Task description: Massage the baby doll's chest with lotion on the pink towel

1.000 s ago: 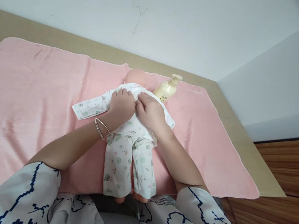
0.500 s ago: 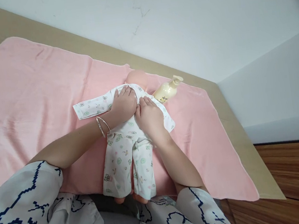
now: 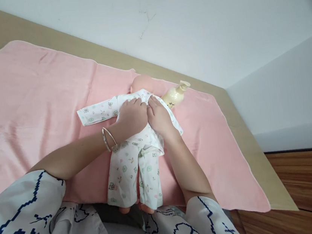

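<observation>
A baby doll lies on its back, its bald head [image 3: 141,83] away from me and its feet toward me. It wears a white printed top [image 3: 144,136] and matching trousers [image 3: 123,172]. Over the chest, my left hand [image 3: 133,116] is closed with curled fingers on the top's fabric. Pressed against it, my right hand [image 3: 160,115] also pinches the top, close to the neckline. Both sets of fingertips are partly hidden, so the exact spot they grip does not show. One long sleeve [image 3: 98,111] stretches out to the left.
The doll rests on a pink blanket [image 3: 42,93] spread over a tan table [image 3: 251,151]. Beside the doll's shoulder lies a cream pump bottle [image 3: 174,95], tilted. A white wall [image 3: 191,33] stands behind, and brown wood panelling [image 3: 308,178] is at the right.
My left hand has moved slightly right and toward me, its fingers more curled. My right hand has shifted a little right and up the chest. The top's lower right edge has shifted and shows more.
</observation>
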A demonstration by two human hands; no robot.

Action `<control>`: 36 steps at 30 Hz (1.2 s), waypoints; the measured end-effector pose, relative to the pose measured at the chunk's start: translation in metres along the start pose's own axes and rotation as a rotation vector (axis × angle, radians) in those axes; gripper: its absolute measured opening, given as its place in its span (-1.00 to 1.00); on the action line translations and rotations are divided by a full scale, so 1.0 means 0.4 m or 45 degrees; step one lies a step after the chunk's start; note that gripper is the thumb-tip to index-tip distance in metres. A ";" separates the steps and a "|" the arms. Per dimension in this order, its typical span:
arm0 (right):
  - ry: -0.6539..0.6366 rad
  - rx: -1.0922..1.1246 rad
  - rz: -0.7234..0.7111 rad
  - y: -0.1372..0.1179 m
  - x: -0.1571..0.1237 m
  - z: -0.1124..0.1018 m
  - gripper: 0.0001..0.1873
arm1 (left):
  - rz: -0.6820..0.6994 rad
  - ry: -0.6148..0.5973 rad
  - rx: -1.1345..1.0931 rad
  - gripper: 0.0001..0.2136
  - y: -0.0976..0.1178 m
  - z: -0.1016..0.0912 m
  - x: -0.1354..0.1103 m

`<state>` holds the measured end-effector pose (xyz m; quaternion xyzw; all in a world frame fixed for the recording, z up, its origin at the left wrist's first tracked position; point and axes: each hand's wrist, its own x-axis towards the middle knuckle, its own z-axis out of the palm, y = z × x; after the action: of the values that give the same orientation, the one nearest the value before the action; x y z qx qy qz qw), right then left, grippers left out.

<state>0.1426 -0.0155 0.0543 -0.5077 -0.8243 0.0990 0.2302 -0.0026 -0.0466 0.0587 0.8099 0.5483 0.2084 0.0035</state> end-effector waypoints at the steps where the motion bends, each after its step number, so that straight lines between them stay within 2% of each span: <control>1: 0.002 -0.025 0.036 -0.012 -0.005 0.000 -0.47 | -0.030 0.013 -0.026 -0.72 -0.014 0.004 0.012; 5: 0.003 -0.188 0.139 -0.067 -0.031 0.004 -0.44 | -0.114 0.102 -0.143 -0.69 -0.061 0.039 0.048; 9: 0.021 -0.239 0.154 -0.090 -0.043 0.001 -0.46 | -0.132 0.152 -0.219 -0.65 -0.069 0.072 0.051; 13: 0.006 -0.158 0.148 -0.059 -0.023 -0.004 -0.46 | -0.164 0.244 -0.282 -0.60 -0.058 0.087 0.039; 19: 0.020 -0.003 0.136 0.009 0.009 0.018 -0.41 | -0.173 0.349 -0.311 -0.62 -0.058 0.100 0.031; 23: -0.001 0.002 0.146 0.011 0.008 0.017 -0.40 | -0.213 0.395 -0.342 -0.69 -0.061 0.101 0.029; 31: 0.031 0.018 0.100 0.004 0.006 0.015 -0.48 | -0.137 0.412 -0.360 -0.80 -0.064 0.095 0.025; 36: 0.094 0.034 0.228 0.015 -0.002 0.013 -0.31 | -0.163 0.449 -0.370 -0.79 -0.061 0.094 0.017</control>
<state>0.1451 -0.0130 0.0474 -0.5795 -0.7652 0.1114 0.2573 -0.0093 -0.0222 0.0208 0.7156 0.5547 0.4229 0.0374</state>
